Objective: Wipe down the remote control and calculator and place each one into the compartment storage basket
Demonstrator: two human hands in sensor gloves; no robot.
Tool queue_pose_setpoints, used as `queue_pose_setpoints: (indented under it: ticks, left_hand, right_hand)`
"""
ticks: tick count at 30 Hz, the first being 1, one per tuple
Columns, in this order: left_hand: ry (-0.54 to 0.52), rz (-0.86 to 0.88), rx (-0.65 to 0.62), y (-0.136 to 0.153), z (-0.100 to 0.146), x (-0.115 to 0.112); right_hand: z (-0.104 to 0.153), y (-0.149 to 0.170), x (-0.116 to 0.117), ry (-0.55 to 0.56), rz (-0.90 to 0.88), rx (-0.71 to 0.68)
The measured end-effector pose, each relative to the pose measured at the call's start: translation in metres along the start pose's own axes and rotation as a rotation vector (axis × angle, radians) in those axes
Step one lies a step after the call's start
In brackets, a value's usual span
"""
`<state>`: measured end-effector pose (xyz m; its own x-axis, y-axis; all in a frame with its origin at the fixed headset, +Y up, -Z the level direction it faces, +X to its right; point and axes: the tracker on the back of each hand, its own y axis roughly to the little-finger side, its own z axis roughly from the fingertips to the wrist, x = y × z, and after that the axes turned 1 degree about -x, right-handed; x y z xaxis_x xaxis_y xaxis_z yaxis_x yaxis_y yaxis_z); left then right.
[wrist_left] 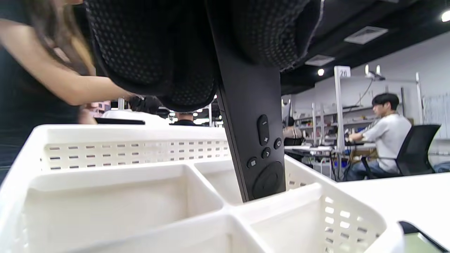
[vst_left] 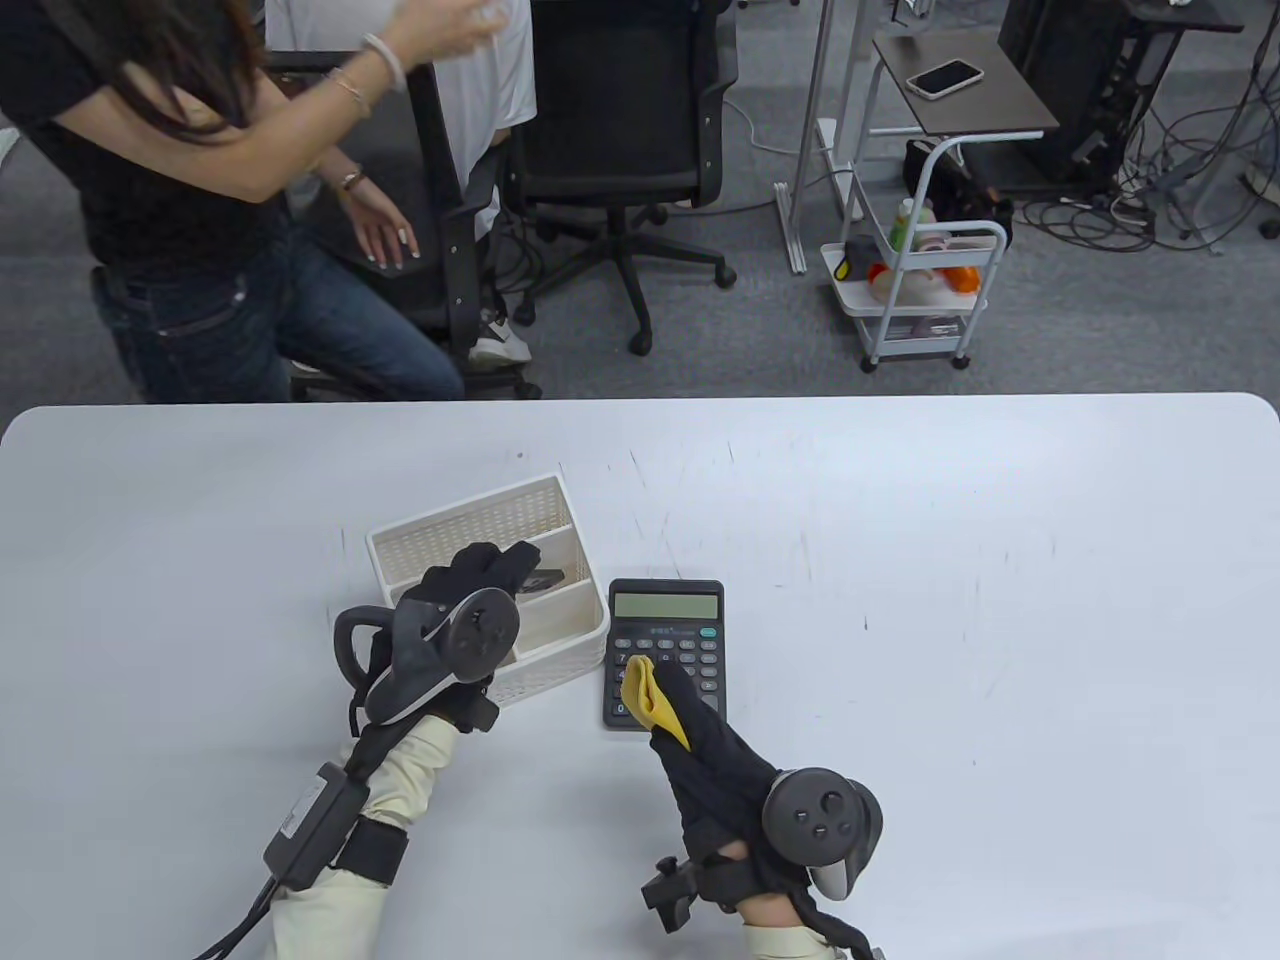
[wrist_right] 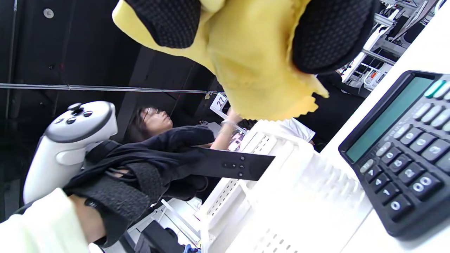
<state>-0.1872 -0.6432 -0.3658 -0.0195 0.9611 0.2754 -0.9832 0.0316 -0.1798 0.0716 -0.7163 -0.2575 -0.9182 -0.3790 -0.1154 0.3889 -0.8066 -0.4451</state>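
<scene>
Items: one remote (wrist_left: pixel 260 140), one calculator (vst_left: pixel 665 650).

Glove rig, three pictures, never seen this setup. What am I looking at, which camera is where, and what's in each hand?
No robot here: a person works at a white table wearing black sensor gloves, and the controller-like thing strapped to the back of each hand is only a tracker.

The table view looks down from above, with the arms entering at the bottom edge. The other two pictures come from cameras on each wrist, so they are tilted and very close.

The left hand grips a black remote control and holds it, buttons downward, in a compartment of the white basket; its lower end is hidden. The right hand pinches a yellow cloth over the keys of the black calculator, which lies flat on the table right beside the basket.
</scene>
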Motion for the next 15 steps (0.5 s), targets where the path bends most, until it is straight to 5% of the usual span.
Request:
queue_pose_setpoints:
  ticks: [8,15]
  left_hand:
    - [0.064,-0.059,0.044,0.0,-0.013,-0.03]
    - [0.108,-0.086,0.04,-0.002,-0.008,-0.035]
  right_hand:
    - [-0.001,0.004,0.002,-0.027,0.013,0.015]
    - [0.0,0.006,0.004,-0.052,0.011,0.031]
